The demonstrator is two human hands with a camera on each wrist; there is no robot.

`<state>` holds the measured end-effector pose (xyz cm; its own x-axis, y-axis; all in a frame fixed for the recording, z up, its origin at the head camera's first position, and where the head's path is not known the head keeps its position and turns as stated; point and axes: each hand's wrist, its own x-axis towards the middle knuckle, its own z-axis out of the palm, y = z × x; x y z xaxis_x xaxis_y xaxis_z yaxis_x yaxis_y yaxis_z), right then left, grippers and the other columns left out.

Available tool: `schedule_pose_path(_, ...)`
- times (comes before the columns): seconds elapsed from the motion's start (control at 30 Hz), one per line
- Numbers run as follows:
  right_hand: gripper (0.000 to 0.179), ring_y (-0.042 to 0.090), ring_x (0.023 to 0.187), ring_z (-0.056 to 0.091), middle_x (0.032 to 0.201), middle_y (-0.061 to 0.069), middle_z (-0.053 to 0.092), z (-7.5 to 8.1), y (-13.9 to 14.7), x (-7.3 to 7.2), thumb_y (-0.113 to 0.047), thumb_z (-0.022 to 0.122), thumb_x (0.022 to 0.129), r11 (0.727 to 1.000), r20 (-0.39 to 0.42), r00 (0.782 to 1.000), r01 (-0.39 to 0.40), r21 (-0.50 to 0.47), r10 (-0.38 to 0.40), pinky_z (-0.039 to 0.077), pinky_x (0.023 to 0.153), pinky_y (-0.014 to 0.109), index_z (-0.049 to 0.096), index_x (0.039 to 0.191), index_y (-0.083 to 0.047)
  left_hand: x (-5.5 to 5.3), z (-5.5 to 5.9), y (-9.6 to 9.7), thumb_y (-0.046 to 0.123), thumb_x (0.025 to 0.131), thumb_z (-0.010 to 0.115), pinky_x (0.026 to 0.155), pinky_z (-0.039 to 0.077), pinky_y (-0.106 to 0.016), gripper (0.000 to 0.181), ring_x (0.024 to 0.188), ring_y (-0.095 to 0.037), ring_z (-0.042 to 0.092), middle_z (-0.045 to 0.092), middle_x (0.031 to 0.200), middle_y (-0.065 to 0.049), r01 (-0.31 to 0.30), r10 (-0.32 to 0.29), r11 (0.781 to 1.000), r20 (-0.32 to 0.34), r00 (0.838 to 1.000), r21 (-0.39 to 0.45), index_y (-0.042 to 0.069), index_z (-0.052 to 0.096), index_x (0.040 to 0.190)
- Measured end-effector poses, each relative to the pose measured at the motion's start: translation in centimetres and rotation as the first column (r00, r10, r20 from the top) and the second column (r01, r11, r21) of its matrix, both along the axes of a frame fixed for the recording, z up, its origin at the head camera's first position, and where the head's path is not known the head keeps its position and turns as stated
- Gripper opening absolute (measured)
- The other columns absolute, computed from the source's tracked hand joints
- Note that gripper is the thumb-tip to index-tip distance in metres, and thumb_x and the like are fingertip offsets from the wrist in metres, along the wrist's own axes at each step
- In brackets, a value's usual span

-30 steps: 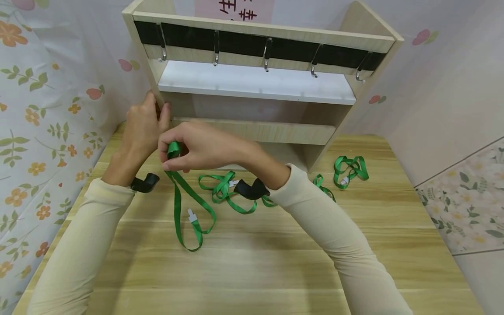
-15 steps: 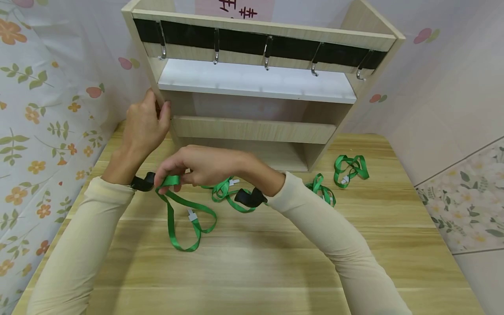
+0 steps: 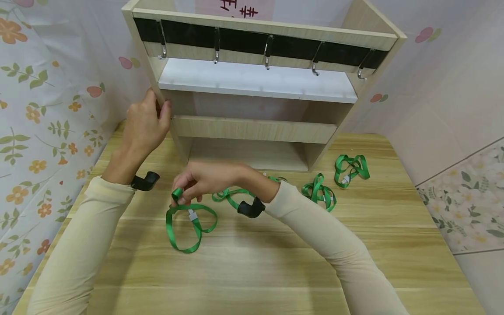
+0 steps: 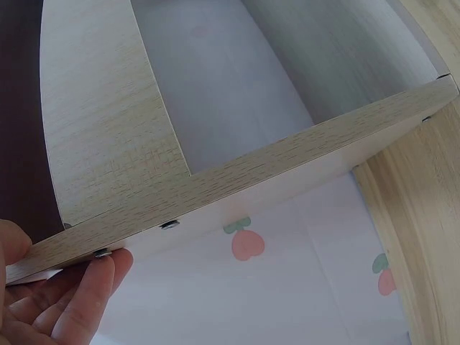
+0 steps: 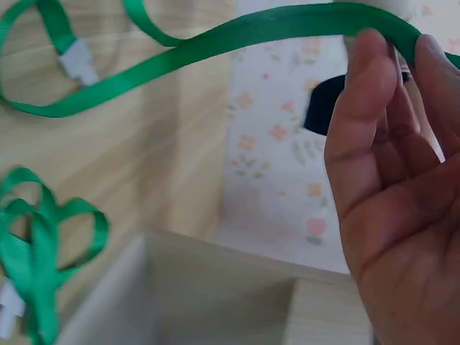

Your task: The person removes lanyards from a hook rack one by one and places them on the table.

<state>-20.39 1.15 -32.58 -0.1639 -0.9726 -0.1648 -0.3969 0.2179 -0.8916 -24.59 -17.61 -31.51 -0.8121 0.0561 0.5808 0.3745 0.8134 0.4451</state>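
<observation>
At the far left of the head view, my left hand (image 3: 142,127) grips the side panel of a light wooden shelf (image 3: 256,129). The left wrist view has the thumb on one face of the panel edge (image 4: 237,169) and fingertips (image 4: 86,302) on the other. My right hand (image 3: 210,180) pinches one end of a green lanyard (image 3: 190,250) just above the table. The rest of that lanyard lies looped on the wood, with its white clip (image 3: 192,215) inside the loop. In the right wrist view the strap (image 5: 273,23) runs between thumb and fingers.
More green lanyards lie in front of the shelf: one (image 3: 232,192) partly hidden by my right arm, one (image 3: 318,189) right of it, another (image 3: 351,170) farther right. Several metal hooks (image 3: 267,52) hang along the shelf's black strip (image 3: 242,41). A floral curtain (image 3: 51,131) borders the left.
My right hand has come down from near the shelf's left side towards the table, then a little right, bringing the lanyard's end lower. My left hand stays on the panel.
</observation>
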Motion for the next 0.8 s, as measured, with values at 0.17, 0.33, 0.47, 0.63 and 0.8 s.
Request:
schedule_pose_path(0.17, 0.018, 0.016, 0.092, 0.065, 0.101, 0.005, 0.073, -2.0, 0.7, 0.1, -0.004, 0.058, 0.098, 1.0, 0.149, 0.989, 0.014, 0.022, -0.017, 0.053, 0.08, 0.033, 0.072, 0.109, 0.0, 0.0, 0.0, 0.0, 0.018, 0.101, 0.049, 0.045, 0.03, -0.024, 0.027, 0.053, -0.029, 0.051, 0.054, 0.065, -0.017, 0.004, -0.004, 1.0, -0.002, 1.0, 0.002, -0.008, 0.054, 0.097)
schedule_pose_path(0.33, 0.017, 0.016, 0.091, 0.068, 0.104, 0.011, 0.074, -3.8, 1.1, 0.0, -0.002, 0.054, 0.1, 0.999, 0.252, 0.967, 0.019, 0.046, -0.03, 0.055, 0.086, 0.04, 0.069, 0.106, 0.003, 0.0, 0.0, 0.0, 0.018, 0.1, 0.049, 0.046, 0.031, -0.025, 0.026, 0.053, -0.028, 0.05, 0.054, 0.065, -0.017, 0.003, -0.003, 1.0, -0.004, 1.0, 0.004, -0.008, 0.054, 0.097)
schedule_pose_path(0.47, 0.017, 0.017, 0.086, 0.069, 0.103, 0.02, 0.072, -5.1, 1.3, 0.0, 0.0, 0.052, 0.1, 0.996, 0.298, 0.952, 0.051, 0.07, -0.07, 0.055, 0.084, 0.041, 0.066, 0.105, 0.008, 0.0, 0.0, 0.0, 0.018, 0.101, 0.049, 0.045, 0.031, -0.024, 0.026, 0.052, -0.026, 0.049, 0.054, 0.065, -0.016, 0.003, -0.003, 1.0, 0.004, 1.0, 0.006, -0.007, 0.054, 0.097)
schedule_pose_path(0.63, 0.013, 0.023, 0.079, 0.071, 0.095, 0.022, 0.072, -6.5, 1.2, 0.1, 0.0, 0.056, 0.099, 0.985, 0.248, 0.955, 0.145, 0.096, -0.164, 0.056, 0.074, 0.039, 0.058, 0.102, 0.012, 0.0, 0.0, 0.0, 0.018, 0.101, 0.049, 0.045, 0.03, -0.023, 0.027, 0.052, -0.025, 0.048, 0.054, 0.065, -0.016, 0.005, -0.005, 1.0, 0.004, 1.0, 0.005, -0.008, 0.054, 0.097)
schedule_pose_path(0.8, 0.009, 0.023, 0.072, 0.072, 0.081, 0.014, 0.073, -7.6, 0.3, 0.7, -0.004, 0.061, 0.097, 0.953, 0.249, 0.926, 0.246, 0.179, -0.285, 0.058, 0.071, 0.037, 0.056, 0.102, 0.001, 0.0, 0.0, 0.0, 0.019, 0.101, 0.049, 0.045, 0.03, -0.023, 0.028, 0.054, -0.027, 0.05, 0.055, 0.067, -0.017, 0.003, -0.003, 1.0, 0.007, 1.0, 0.01, -0.008, 0.054, 0.098)
